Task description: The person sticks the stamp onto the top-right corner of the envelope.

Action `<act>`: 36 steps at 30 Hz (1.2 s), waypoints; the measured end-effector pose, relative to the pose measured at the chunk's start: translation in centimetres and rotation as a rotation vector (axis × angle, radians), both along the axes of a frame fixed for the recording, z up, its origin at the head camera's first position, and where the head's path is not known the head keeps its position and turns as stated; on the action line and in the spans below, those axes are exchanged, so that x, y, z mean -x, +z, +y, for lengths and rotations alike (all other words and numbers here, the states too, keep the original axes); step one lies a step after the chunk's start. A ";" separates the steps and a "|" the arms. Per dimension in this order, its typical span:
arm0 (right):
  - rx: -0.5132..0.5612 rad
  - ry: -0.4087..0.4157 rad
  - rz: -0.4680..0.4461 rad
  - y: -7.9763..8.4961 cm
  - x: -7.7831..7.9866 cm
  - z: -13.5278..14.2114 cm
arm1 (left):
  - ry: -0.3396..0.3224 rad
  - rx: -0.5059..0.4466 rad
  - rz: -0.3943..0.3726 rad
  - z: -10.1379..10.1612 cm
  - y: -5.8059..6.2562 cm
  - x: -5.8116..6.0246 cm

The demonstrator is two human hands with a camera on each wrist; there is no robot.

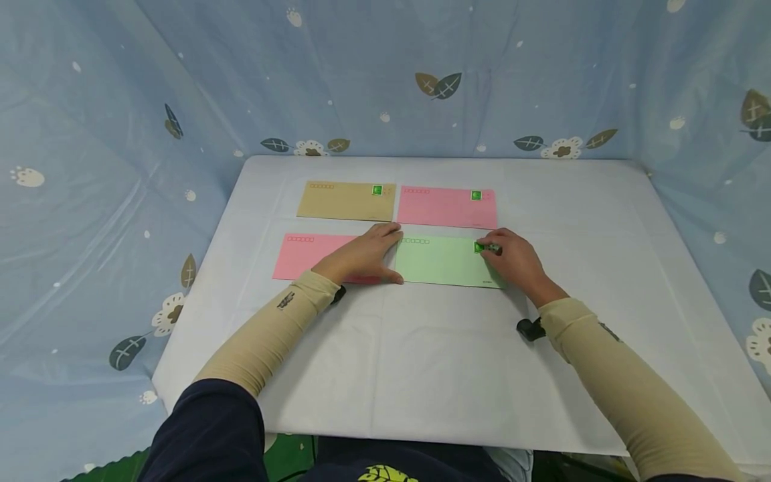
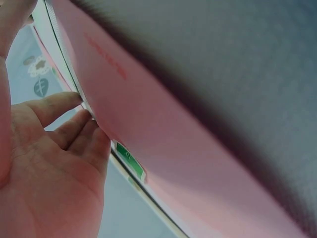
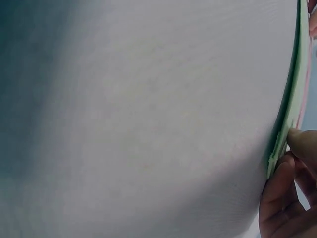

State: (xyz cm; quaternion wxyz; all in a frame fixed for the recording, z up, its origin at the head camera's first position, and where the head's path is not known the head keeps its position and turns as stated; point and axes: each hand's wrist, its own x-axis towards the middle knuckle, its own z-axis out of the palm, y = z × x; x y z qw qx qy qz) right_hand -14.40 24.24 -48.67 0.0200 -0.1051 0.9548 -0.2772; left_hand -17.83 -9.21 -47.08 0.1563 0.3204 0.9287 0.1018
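Observation:
Stretched across the right part of the lower pink envelope (image 1: 301, 258), my left hand (image 1: 367, 254) has its fingers spread, fingertips near the left edge of the light green envelope (image 1: 442, 261). A green stamp (image 2: 130, 159) shows on the pink envelope in the left wrist view; the hand covers that corner in the head view. My right hand (image 1: 515, 261) pinches a small green stamp (image 1: 478, 247) at the upper right corner of the green envelope. A small dark piece (image 1: 494, 249) shows between its curled fingers. In the right wrist view, thumb and fingers meet at the green envelope's edge (image 3: 297, 89).
Behind lie a tan envelope (image 1: 343, 202) and another pink envelope (image 1: 446, 209), each with a green stamp at its upper right. All rest on a white-covered table (image 1: 446, 375). A blue patterned curtain (image 1: 385, 60) hangs around the back and sides.

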 end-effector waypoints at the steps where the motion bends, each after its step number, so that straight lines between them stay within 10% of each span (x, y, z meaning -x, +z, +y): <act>1: 0.000 0.000 0.001 0.0 0.0 0.0 | -0.001 -0.001 0.001 0.0 0.0 0.0; 36: 0.052 -0.058 -0.008 -0.1 0.3 0.3 | 0.005 -0.006 -0.012 0.1 0.4 -0.2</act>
